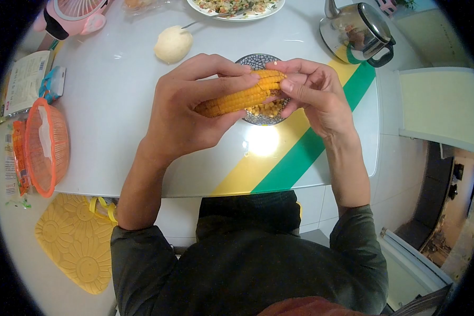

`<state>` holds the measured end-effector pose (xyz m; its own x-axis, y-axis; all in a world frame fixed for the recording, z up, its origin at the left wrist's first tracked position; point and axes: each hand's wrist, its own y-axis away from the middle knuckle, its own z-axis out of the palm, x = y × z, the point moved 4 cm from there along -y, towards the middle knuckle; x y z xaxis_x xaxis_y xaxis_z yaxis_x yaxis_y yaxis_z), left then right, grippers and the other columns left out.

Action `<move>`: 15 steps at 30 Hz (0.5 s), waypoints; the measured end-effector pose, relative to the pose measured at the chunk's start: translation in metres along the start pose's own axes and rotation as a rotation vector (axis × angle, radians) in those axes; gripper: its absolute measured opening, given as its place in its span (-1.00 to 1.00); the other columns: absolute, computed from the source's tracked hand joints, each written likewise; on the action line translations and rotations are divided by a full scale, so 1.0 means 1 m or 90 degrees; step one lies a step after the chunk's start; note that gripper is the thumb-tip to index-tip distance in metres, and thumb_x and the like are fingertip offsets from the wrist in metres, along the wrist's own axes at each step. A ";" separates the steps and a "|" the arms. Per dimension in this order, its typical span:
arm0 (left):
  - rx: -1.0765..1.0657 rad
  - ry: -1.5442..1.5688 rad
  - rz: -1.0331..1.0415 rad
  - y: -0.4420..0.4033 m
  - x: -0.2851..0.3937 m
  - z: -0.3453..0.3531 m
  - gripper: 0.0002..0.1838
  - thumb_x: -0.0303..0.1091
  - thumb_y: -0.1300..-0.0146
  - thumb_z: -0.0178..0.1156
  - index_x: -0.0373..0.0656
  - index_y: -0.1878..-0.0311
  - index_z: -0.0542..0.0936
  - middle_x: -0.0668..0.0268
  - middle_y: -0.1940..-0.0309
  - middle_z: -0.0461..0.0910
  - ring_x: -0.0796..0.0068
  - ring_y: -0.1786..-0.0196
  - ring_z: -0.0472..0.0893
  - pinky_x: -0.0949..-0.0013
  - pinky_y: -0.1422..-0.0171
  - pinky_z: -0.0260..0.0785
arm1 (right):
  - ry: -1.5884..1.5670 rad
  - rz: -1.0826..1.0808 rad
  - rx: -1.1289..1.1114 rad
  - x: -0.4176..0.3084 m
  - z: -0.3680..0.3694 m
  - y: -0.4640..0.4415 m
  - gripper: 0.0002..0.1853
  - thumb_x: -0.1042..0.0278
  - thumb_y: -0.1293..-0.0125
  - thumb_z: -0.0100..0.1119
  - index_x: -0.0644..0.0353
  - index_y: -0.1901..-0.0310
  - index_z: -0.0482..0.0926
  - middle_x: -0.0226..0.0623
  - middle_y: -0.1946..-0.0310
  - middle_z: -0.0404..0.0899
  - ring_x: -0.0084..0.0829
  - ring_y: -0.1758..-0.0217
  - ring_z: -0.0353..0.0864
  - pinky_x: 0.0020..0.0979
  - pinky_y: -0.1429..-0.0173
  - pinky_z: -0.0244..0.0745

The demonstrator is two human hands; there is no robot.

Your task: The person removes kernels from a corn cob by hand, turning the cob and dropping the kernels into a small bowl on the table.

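Note:
An ear of corn (234, 100) lies tilted in my left hand (181, 102), whose fingers wrap over its top and thumb runs beneath. My right hand (316, 92) is at the corn's right end, thumb pressed against the kernels there and index finger curled near it. A small pale bit shows at the right index fingertip. Below the corn stands a patterned bowl (258, 59) with loose yellow kernels (268, 109) in it. The hands and corn cover the middle of the bowl.
Beyond my hands are a pale bun (174, 45) and a plate (237, 19) of mixed food with a utensil. A metal kettle (355, 31) stands at the back right, a pink fan (76, 15) at the back left. An orange basket (47, 147) sits at the left edge.

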<state>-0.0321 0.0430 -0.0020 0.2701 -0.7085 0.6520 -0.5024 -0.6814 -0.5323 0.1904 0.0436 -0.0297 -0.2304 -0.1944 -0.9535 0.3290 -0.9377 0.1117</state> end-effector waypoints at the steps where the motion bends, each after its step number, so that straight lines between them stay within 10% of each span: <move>1: -0.002 -0.002 -0.003 0.000 0.000 0.000 -0.39 -0.60 0.16 0.59 -0.12 -0.11 0.80 0.16 -0.05 0.76 0.26 -0.08 0.75 0.31 -0.19 0.61 | 0.001 0.002 -0.001 0.000 0.000 0.000 -0.68 0.54 -0.41 0.34 0.51 -0.14 0.64 0.09 0.11 0.79 -0.18 0.16 0.88 -0.50 0.30 0.82; 15: -0.004 0.012 -0.011 -0.002 -0.002 -0.002 -0.40 -0.61 0.14 0.59 -0.19 -0.11 0.78 0.14 -0.06 0.75 0.24 -0.09 0.75 0.31 -0.19 0.61 | 0.003 -0.002 0.005 0.001 0.002 -0.001 -0.62 0.66 -0.41 0.22 0.51 -0.24 0.58 0.13 -0.01 0.75 -0.13 0.06 0.87 -0.49 0.23 0.85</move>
<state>-0.0336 0.0467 -0.0009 0.2636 -0.6926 0.6714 -0.5023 -0.6928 -0.5174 0.1882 0.0433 -0.0300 -0.2272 -0.1894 -0.9552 0.3210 -0.9406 0.1101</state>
